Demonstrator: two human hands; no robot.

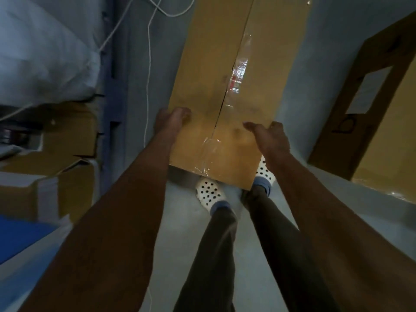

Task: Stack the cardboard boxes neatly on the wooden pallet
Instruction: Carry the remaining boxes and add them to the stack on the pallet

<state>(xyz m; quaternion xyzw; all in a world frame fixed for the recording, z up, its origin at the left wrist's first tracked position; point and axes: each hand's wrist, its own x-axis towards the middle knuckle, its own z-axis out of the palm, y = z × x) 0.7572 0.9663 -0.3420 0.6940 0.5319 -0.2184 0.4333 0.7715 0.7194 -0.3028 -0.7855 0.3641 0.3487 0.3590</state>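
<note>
Cardboard box (225, 75): long, clear tape along the top seam; centre of view, running near to far, held between both hands; its near end covers the toes of the shoes.
Second box (382, 131): right, standing on the grey floor (315, 64), apart from the held one.
White sack (40, 52): far left, above stacked cartons (67, 143).
Left hand (172, 120): fingers curled round the box's left edge.
Right hand (270, 138): thumb on top, fingers wrapped over the right edge.
Shoes (209, 190): white, perforated.
</note>
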